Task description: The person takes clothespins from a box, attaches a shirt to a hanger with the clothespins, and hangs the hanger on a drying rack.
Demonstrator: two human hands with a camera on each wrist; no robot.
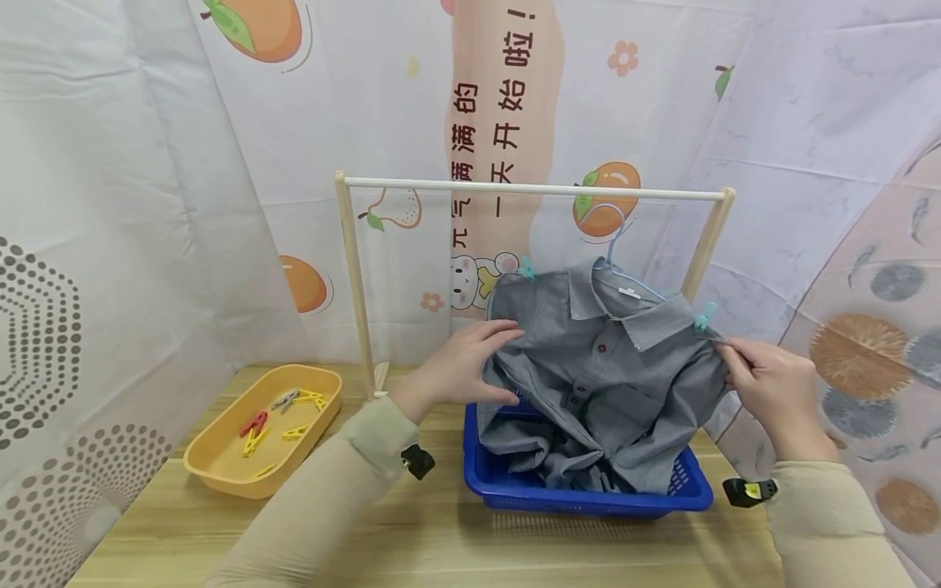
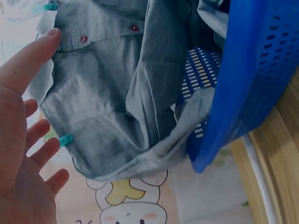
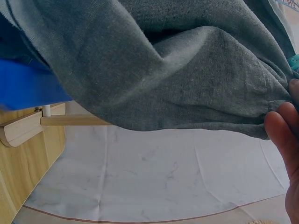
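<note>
A grey button-up shirt (image 1: 625, 400) sits on a light-blue hanger (image 1: 611, 248), its lower part bunched inside a blue basket (image 1: 573, 501). Teal clothespins stand at both shoulders, one on the left (image 1: 526, 269) and one on the right (image 1: 706, 316). My right hand (image 1: 779, 392) pinches the shirt just outside the right clothespin, and the cloth hangs in a fold from those fingers in the right wrist view. Beside the shirt's left side, my left hand (image 1: 466, 367) has its fingers spread and holds nothing. In the left wrist view its thumb (image 2: 44, 44) overlaps the collar area; contact is unclear.
Behind the basket stands a rack with a white horizontal bar (image 1: 529, 189) and wooden posts (image 1: 354, 286). To the left, a yellow tray (image 1: 209, 480) holds several yellow, red and grey clothespins. Everything stands on a wooden table (image 1: 412, 539) before printed curtains (image 1: 367, 106).
</note>
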